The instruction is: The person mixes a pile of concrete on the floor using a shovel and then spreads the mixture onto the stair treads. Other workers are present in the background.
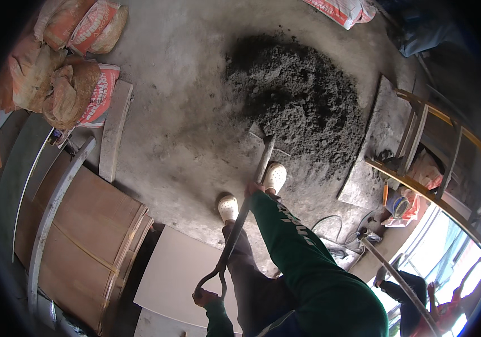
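Observation:
I hold a long-handled shovel (pixel 232 241) slantwise in front of my legs. My left hand (pixel 205 297) is closed on its D-shaped end grip, low in the picture. Farther down the shaft my right hand (pixel 254 189), in a green sleeve, wraps round it near my right shoe. The shovel's blade meets the near edge of a heap of dark grey, crumbly mix (pixel 308 101) on the concrete floor; part of the blade is hidden by the mix.
Filled sacks (pixel 80 84) are piled at the far left, beside a plank (pixel 115 132). Cardboard sheets (pixel 83 224) lie near left. A yellow-railed ladder (pixel 420 182) stands right, with a small bucket (pixel 398 206) near it. Another person (pixel 448 309) is at the lower right, by a long pole (pixel 400 283).

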`<action>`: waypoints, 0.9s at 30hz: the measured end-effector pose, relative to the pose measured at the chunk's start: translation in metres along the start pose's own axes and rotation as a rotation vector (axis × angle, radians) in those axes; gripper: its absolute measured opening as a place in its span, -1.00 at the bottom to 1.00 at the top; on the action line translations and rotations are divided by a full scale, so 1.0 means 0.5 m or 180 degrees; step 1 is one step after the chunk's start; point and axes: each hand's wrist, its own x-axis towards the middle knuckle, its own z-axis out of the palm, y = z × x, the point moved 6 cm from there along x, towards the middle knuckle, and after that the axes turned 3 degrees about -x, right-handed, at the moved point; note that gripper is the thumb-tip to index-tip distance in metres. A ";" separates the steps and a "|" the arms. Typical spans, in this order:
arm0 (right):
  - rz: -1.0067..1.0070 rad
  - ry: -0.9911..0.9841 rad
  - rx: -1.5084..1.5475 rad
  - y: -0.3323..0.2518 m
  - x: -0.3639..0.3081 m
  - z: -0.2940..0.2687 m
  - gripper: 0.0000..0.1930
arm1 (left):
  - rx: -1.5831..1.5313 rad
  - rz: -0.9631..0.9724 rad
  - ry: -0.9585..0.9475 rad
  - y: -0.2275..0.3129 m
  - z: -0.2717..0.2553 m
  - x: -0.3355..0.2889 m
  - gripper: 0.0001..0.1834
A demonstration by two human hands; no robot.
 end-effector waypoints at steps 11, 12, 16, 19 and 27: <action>-0.0076 -0.0115 0.0350 0.115 -0.197 0.006 -0.84 | 0.0280 0.0455 -0.0353 0.044 -0.123 0.190 -0.86; -0.0150 -0.0164 0.0341 0.113 -0.219 0.007 -0.83 | 0.0198 0.0394 -0.0434 0.052 -0.124 0.209 -0.86; -0.0215 0.0072 0.0263 0.108 -0.307 -0.001 -0.84 | 0.0158 0.0573 -0.0673 0.121 -0.136 0.276 -0.86; -0.0328 0.0305 0.0437 0.120 -0.361 -0.007 -0.81 | 0.0133 0.0592 -0.0735 0.166 -0.177 0.319 -0.85; -0.0364 0.0492 0.1341 0.186 -0.525 -0.042 -0.83 | 0.0711 0.0778 -0.0969 0.300 -0.292 0.444 -0.76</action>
